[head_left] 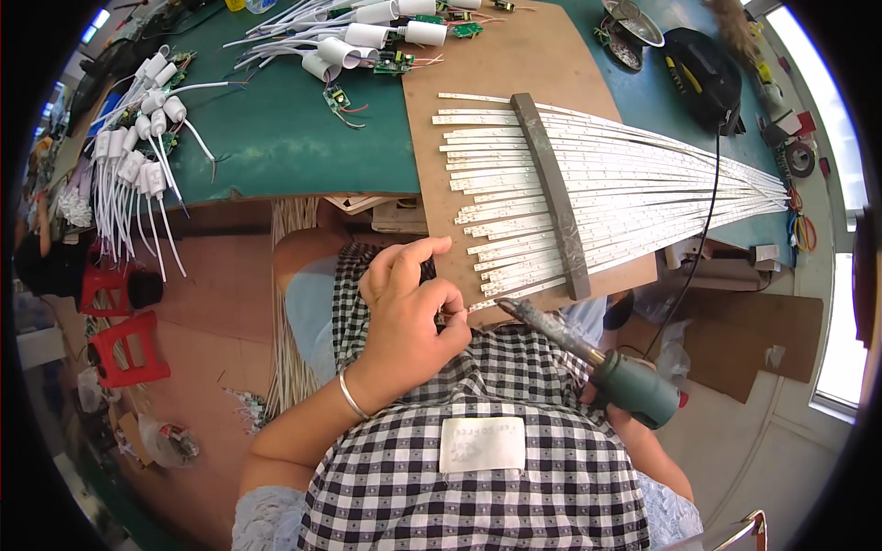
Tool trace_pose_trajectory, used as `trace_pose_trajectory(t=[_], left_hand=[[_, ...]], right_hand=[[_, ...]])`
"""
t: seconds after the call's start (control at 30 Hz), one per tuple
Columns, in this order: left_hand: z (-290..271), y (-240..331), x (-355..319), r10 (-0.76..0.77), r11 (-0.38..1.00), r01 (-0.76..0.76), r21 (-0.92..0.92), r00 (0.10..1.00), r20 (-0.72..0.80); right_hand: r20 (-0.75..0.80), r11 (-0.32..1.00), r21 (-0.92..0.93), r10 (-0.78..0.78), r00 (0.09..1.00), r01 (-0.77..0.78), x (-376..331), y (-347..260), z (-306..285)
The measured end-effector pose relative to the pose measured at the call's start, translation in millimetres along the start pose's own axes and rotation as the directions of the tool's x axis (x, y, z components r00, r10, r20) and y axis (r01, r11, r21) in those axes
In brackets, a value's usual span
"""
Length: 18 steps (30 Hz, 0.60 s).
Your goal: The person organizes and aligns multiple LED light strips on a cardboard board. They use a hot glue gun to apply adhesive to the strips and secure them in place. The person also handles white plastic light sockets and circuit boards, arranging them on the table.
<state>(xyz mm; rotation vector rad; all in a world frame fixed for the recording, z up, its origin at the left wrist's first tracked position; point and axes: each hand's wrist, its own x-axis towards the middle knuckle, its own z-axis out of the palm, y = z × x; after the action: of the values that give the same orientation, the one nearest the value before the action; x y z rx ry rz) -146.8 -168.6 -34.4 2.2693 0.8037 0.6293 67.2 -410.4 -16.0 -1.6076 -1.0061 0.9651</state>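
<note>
My left hand, with a bracelet at the wrist, has thumb and index finger pinched at the end of the nearest strip; whatever lies between the fingertips is too small to make out. Held in my right hand is a soldering iron with a green handle, which partly hides the fingers. Its dark, worn tip points left, close to that strip end. A fan of thin white LED strips lies on a brown board. Across them rests a long grey bar.
White cylindrical housings with wires and green circuit boards lie on the green table; more hang over its left edge. A black case and a metal dish stand far right. The iron's black cord crosses the strips. Red stools stand left.
</note>
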Motion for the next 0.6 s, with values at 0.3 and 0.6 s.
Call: trace_pose_trajectory(t=[0.3,0.6], left_hand=[[0.4,1.4,1.3,0.006,0.999,-0.006,0.043,1.000,-0.002],[0.6,1.7,0.5,0.014,0.998,-0.014,0.061,1.000,-0.005]], right_hand=[[-0.006,0.941,-0.296,-0.172,0.985,0.163,7.3,-5.6,8.4],[0.047,0.979,-0.179,-0.086,0.995,0.093,3.8,13.1,2.0]])
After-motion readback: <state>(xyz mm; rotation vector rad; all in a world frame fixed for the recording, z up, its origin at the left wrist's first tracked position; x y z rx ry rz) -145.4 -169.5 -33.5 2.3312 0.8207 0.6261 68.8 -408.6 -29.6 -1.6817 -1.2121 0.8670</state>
